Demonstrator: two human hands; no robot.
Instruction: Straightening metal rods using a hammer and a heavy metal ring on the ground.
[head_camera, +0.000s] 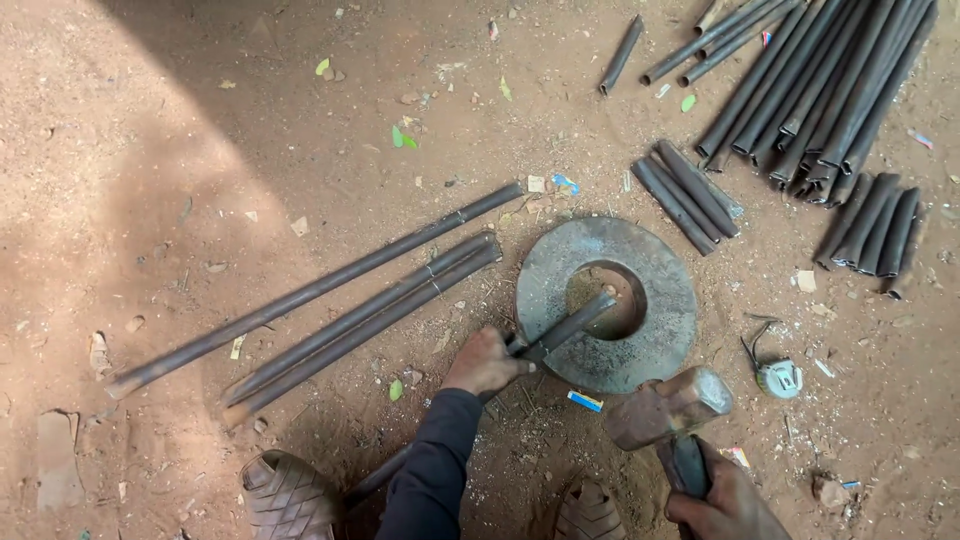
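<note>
My left hand (484, 362) grips a long dark metal tube (566, 326) whose far end rests over the hole of a thick round steel ring (655, 292) lying flat on the dirt. My right hand (722, 502) holds the handle of a heavy rusty sledgehammer (668, 405), its head raised just below and right of the ring. The tube runs back past my dark sleeve toward my feet.
Three long tubes (350, 290) lie diagonally to the left. Short cut tube pieces (688, 196) and a big pile of them (820, 90) lie at the upper right. A tape measure (778, 377) sits right of the ring. My sandals (288, 495) show at the bottom.
</note>
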